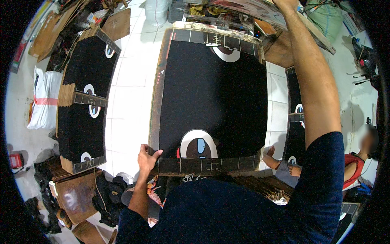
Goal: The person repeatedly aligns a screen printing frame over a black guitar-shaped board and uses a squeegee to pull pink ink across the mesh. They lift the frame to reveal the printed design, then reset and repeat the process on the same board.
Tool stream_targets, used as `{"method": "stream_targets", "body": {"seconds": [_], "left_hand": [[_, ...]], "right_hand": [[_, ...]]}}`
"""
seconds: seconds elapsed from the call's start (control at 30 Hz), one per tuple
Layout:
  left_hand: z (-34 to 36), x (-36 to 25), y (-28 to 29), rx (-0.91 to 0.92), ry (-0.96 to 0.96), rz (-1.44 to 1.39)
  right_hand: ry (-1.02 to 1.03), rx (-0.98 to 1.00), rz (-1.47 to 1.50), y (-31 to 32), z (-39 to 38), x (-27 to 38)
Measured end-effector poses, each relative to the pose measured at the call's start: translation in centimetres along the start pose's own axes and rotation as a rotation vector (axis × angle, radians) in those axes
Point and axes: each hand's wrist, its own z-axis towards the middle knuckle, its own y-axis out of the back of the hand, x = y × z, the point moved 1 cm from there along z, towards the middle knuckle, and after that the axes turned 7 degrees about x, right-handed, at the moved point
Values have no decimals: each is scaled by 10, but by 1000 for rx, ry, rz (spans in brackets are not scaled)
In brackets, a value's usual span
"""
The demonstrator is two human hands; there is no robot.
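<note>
Apparently pinched board (185, 166), lower left, with left grip (147, 160); couldn't judge right grip (287, 5), upper right; needed black cloth (211, 105) smooth.

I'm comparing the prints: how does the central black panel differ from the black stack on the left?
The central black panel shows two printed eyes; the black stack shows four. The panel's lined strips lie at its ends; the stack has another across its middle. The left hand is by the panel's near left corner; none is by the stack. Both are mostly black.
</note>
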Motion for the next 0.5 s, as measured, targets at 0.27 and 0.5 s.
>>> {"method": "stream_targets", "body": {"seconds": [0.27,0.5], "left_hand": [[15,-36,20,99,11,143],[18,-39,20,80,-27,167]], "right_hand": [[-45,36,-19,5,14,6],[-50,71,-58,5,33,6]]}}
